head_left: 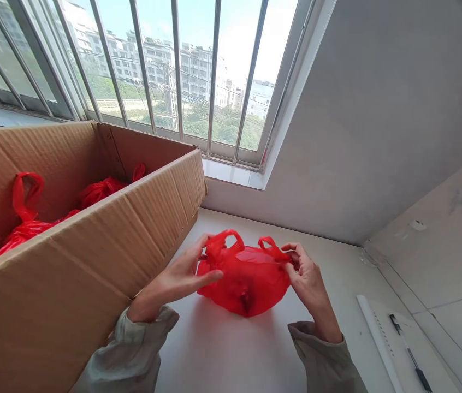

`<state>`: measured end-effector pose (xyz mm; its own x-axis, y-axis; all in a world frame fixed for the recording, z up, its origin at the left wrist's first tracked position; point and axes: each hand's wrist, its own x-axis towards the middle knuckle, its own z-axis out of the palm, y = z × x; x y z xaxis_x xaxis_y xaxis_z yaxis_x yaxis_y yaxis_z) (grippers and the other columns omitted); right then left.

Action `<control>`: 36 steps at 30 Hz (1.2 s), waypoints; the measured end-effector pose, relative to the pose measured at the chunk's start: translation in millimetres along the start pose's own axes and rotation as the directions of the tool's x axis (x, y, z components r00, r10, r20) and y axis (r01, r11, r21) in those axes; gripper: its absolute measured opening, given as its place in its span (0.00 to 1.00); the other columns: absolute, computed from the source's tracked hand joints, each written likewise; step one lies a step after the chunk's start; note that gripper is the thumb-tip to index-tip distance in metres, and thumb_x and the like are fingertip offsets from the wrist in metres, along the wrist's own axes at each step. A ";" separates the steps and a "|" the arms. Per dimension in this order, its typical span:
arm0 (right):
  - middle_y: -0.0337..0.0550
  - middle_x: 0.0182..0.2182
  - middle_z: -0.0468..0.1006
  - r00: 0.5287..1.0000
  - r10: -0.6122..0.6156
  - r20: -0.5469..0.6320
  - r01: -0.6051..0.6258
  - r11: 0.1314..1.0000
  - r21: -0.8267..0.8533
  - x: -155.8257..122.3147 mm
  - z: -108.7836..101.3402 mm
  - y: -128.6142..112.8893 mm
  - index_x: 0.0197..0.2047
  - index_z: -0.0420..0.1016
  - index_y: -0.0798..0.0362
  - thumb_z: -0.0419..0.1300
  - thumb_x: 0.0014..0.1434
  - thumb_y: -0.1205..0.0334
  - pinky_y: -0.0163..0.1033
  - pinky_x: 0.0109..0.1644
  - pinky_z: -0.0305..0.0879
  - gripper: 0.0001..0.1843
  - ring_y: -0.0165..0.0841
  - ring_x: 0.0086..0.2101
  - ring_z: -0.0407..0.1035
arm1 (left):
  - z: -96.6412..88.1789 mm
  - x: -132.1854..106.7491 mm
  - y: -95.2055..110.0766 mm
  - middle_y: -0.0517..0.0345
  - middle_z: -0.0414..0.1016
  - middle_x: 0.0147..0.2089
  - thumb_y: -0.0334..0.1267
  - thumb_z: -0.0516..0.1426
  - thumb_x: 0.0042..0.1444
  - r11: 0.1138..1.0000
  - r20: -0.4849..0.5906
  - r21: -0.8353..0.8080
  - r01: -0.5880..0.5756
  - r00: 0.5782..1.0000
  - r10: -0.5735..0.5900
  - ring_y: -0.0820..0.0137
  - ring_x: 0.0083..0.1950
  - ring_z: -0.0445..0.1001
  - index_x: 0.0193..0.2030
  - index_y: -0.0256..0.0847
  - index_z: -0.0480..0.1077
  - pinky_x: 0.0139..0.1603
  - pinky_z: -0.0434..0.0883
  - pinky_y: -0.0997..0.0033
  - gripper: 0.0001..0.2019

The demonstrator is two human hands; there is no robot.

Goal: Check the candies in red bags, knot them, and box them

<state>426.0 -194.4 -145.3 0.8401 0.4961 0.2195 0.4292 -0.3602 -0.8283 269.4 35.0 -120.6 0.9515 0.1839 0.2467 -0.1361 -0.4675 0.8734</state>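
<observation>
A red plastic carrier bag [251, 284] with two loop handles sits on the white tabletop, its top loose and both handles standing up. Its contents bulge and show only as a dark shape through the film. At the bag's left side, my left hand [185, 275] holds it, thumb stretched over the front and fingertips partly hidden behind the left handle. On the other side my right hand [304, 275] pinches the film just below the right handle between thumb and fingers.
Close on the left stands a large open cardboard box [92, 229] with red plastic bags [30, 226] inside. To the right lie a white strip [378, 341] and a black-and-clear pen [410, 352]. Behind the white table [223, 349] are a wall and a barred window [190, 82].
</observation>
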 end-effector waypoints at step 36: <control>0.37 0.32 0.81 0.656 -0.740 0.147 0.740 0.669 0.070 -73.4 -21.4 -86.0 0.41 0.74 0.44 0.58 0.61 0.75 0.44 0.53 0.71 0.14 0.34 0.36 0.75 | 49.1 -80.9 27.1 0.57 0.77 0.54 0.29 0.55 0.47 0.762 0.096 0.647 -0.029 0.994 -0.043 0.51 0.60 0.70 0.60 0.64 0.69 0.65 0.63 0.41 0.34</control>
<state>334.5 -216.8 -79.2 0.1847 0.7080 0.6816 0.8855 0.1811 -0.4280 202.4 -35.0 -137.5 0.9785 0.1204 0.1677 0.0471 -0.9210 0.3866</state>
